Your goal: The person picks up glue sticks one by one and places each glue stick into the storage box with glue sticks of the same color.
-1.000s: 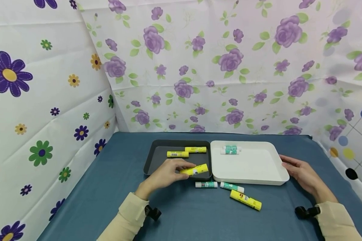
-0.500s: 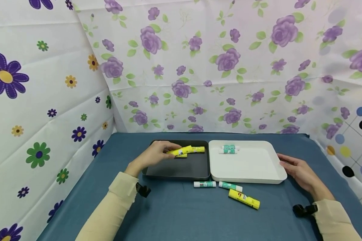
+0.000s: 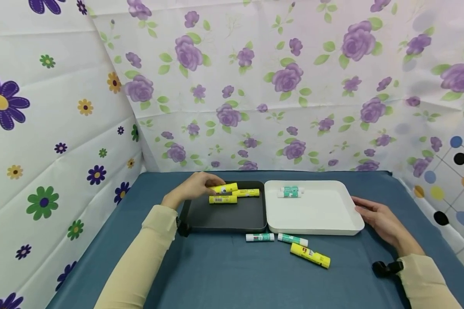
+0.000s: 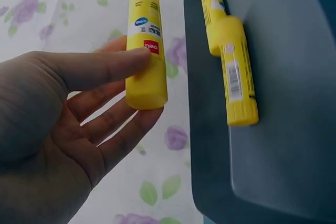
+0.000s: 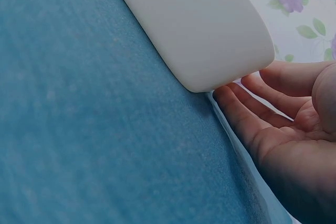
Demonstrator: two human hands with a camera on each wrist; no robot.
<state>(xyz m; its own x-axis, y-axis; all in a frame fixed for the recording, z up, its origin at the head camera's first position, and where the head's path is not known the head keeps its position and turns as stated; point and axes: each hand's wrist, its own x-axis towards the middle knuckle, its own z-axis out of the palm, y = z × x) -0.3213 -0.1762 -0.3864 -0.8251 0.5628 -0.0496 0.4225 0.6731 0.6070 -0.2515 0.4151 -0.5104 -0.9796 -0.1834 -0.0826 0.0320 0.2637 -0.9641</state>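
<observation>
My left hand (image 3: 195,188) holds a yellow glue stick (image 4: 145,85) between thumb and fingers, over the far left part of the dark grey tray (image 3: 232,219). Inside that tray lie two more yellow glue sticks, one nearer (image 3: 223,199) and one behind it to the right (image 3: 249,193). My right hand (image 3: 383,219) is at the right side of the white tray (image 3: 317,216). In the right wrist view its fingertips (image 5: 223,95) touch the tray's corner, with the fingers loosely extended.
Two green-and-white glue sticks (image 3: 289,194) lie together in the white tray. In front of the trays, on the blue cloth (image 3: 224,274), are two more green-and-white sticks, left (image 3: 260,237) and right (image 3: 292,239), and a yellow glue stick (image 3: 310,255).
My left hand has carried the yellow glue stick from the dark tray's front right to its far left, beside the two others. The right hand stays at the white tray.
</observation>
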